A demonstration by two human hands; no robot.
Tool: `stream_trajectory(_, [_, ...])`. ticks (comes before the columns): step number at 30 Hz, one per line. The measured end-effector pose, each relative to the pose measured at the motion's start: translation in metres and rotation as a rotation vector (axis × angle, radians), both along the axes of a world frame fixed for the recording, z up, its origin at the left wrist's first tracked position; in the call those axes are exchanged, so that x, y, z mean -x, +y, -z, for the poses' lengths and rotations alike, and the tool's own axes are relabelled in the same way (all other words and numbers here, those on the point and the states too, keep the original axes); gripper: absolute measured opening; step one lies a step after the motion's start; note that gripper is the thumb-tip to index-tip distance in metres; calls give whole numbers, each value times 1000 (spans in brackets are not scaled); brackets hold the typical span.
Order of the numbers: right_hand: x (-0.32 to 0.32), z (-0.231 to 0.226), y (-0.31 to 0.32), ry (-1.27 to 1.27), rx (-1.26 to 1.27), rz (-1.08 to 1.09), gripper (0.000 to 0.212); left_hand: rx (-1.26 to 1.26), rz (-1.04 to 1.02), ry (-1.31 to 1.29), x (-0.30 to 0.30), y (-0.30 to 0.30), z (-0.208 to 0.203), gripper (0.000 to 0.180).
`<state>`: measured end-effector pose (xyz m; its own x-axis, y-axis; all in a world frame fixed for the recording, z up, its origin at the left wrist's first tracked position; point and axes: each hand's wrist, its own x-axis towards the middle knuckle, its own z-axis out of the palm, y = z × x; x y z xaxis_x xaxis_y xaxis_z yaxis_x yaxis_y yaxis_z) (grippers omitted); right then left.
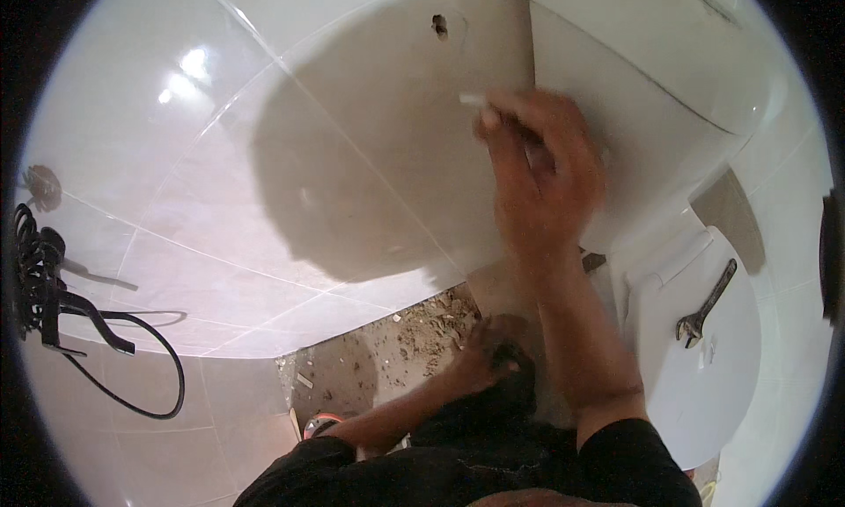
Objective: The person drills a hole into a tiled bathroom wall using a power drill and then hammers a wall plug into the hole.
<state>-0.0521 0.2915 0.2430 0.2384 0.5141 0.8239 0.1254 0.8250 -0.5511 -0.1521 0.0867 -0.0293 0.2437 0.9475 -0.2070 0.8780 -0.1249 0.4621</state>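
My right hand (550, 172) is raised in front of the tiled wall, beside the white toilet tank (634, 84). Its thumb and forefinger pinch a short, thin white piece (472, 99), blurred, whose kind I cannot make out. Above and slightly left of that piece, a rough-edged hole (440, 26) opens in the wall tile. My left hand (480, 357) is low, by my dark-clothed leg above the dirty floor. Shadow and dark cloth blur its fingers, so any hold there is unclear.
An adjustable wrench (707, 304) lies on the closed white toilet lid (731, 366) at right. Black hoses with a hand sprayer (97, 322) hang at far left. Rubble and dirt (422, 331) cover part of the floor along the wall's foot.
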Motion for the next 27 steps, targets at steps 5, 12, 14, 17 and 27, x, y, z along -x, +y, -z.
stream_trajectory(5, [16, -14, 40, 96, 53, 25, 13, 117, 61, 75, -29, -2, 34, 79])
stream_trajectory(12, [26, -22, 49, 18, -45, 113, 11, 101, 39, 22, -22, 6, 43, 80])
stream_trajectory(14, [24, -27, 47, -64, -1, 155, 10, 125, 29, 19, -22, 5, 40, 79])
stream_trajectory(17, [23, -39, 44, -156, 40, 208, 10, 133, 19, 9, -21, 5, 38, 78])
stream_trajectory(27, [17, -59, 45, -413, -16, 309, 18, 77, -4, -52, -20, 2, 34, 75])
